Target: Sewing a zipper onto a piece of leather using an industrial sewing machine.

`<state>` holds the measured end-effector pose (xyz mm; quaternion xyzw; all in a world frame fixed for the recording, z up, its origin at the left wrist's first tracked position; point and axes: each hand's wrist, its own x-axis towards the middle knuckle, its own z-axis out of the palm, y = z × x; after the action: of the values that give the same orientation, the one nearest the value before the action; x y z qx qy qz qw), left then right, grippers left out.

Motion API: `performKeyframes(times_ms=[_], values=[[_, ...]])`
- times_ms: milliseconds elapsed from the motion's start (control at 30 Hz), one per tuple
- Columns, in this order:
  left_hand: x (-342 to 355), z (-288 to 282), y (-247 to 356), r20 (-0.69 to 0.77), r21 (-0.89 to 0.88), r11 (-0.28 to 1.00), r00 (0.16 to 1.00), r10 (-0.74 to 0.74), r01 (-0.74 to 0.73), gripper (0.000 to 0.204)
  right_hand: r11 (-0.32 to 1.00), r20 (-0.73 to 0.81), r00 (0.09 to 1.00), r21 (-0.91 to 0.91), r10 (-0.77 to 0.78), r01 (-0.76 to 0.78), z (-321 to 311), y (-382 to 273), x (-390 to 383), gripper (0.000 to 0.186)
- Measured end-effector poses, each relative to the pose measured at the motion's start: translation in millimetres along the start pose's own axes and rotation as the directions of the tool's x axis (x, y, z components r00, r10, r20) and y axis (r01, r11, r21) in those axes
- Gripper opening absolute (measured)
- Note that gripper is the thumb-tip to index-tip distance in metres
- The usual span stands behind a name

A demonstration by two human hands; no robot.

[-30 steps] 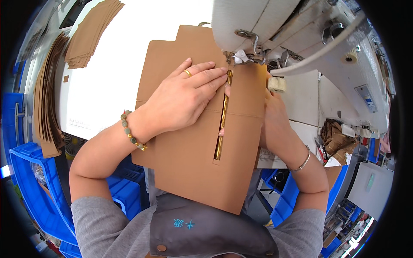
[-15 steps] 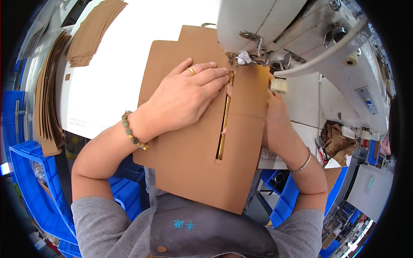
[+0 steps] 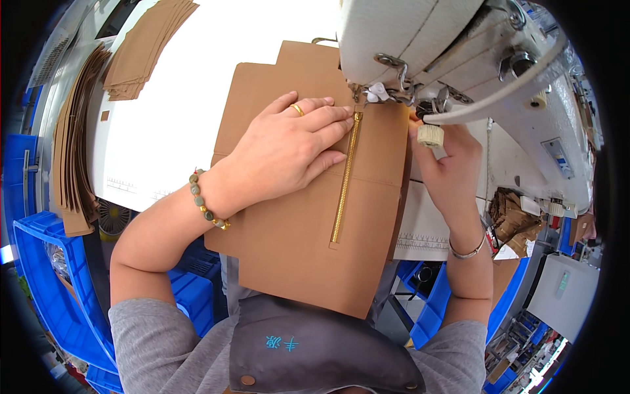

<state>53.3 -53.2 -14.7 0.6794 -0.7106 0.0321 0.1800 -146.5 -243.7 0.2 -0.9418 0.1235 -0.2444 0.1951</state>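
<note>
A flat brown panel (image 3: 295, 262), leather-like with notched corners, lies under the sewing machine's needle area (image 3: 357, 95) and reaches down over the dark apron. A gold-toothed zipper (image 3: 344, 190) fills the long narrow slot in it. My left hand (image 3: 289, 148) rests palm down on the panel left of the zipper, fingers stretched, fingertips by the zipper's upper end. At the panel's upper right edge, my right hand (image 3: 453, 164) is curled, thumb and forefinger meeting at the edge in a pinch. A cream knob (image 3: 430, 136) hides part of those fingers.
The white sewing machine head (image 3: 407, 39) stands close above the panel's upper right. Brown pieces (image 3: 144, 52) are stacked on the white table (image 3: 177, 131), and more hang at its left edge (image 3: 75, 144). Blue crates (image 3: 59, 262) stand at lower left. Brown scraps (image 3: 515, 217) lie at right.
My right hand has come out from beneath the panel to its right edge. Fingers no longer show through the slot, and the zipper now fills it. My left hand stays nearly in place.
</note>
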Motion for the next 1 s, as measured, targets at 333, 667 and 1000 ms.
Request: performKeyframes(times_ms=[333,667,1000], values=[[1.0,-1.4,0.4,0.006,-0.008,1.0,1.0,0.001,-0.001,0.049,0.95,-0.205,0.949,-0.251,-0.238,0.184,7.6,-15.8,-0.7,0.027],[2.4,-0.4,2.8,-0.013,-0.011,1.0,1.0,0.0,0.0,0.051,0.96,0.156,0.969,-0.175,-0.193,0.22,28.5,-13.2,-2.7,0.055],[3.3,2.7,1.7,-0.03,-0.006,1.0,0.999,-0.012,0.012,0.047,0.922,-0.11,0.97,-0.35,-0.215,0.165,-94.0,-15.6,-29.1,0.037]])
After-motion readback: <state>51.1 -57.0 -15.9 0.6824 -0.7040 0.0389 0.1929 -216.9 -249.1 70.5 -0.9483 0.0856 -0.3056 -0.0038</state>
